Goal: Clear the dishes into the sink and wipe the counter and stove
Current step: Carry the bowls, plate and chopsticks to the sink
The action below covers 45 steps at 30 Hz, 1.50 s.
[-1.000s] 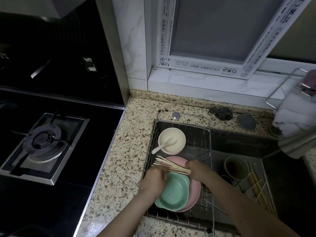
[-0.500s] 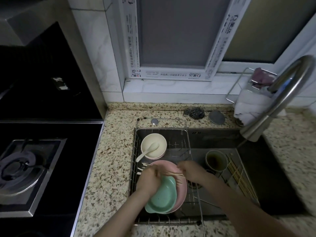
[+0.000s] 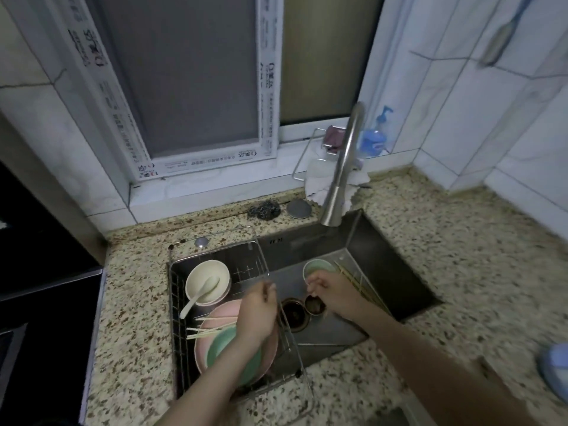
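Left hand [image 3: 256, 315] curled over chopsticks [image 3: 209, 329] on pink plate [image 3: 215, 315]; right hand [image 3: 333, 292] grip unclear, in sink [image 3: 384, 262]

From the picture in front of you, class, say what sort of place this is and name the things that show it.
Most likely a home kitchen: a steel sink with a tall faucet set in a speckled stone counter, and bowls in a wire rack.

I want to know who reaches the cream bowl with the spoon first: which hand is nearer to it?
Left. The left hand hovers over the rack just right of the cream bowl, above the pink plate. The right hand is farther right, over the sink basin by the green cup.
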Each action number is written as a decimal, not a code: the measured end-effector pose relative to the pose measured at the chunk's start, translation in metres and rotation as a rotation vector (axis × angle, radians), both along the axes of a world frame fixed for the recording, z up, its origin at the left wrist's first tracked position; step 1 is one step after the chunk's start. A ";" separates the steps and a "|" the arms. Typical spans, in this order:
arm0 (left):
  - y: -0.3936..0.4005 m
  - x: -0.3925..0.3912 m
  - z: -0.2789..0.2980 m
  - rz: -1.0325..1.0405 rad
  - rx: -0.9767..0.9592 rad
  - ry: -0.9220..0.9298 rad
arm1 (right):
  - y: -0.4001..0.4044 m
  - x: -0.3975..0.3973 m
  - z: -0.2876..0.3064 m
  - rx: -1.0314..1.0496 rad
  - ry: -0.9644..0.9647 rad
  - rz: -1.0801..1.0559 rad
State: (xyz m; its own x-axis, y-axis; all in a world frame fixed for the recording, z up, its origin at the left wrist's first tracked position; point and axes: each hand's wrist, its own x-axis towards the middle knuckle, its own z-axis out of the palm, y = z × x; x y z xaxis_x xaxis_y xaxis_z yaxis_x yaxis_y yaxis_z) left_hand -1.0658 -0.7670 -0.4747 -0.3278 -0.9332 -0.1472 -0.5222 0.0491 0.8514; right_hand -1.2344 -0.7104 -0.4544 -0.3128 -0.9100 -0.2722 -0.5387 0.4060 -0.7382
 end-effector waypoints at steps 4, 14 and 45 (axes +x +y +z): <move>0.030 -0.037 0.029 -0.093 -0.041 -0.011 | 0.055 -0.033 0.025 -0.058 -0.042 -0.103; 0.194 -0.143 0.075 -0.360 -0.058 0.042 | 0.274 -0.123 0.076 -0.151 -0.085 -0.456; 0.378 -0.336 0.001 -0.644 0.038 -0.048 | 0.549 -0.207 0.017 -0.006 -0.194 -0.993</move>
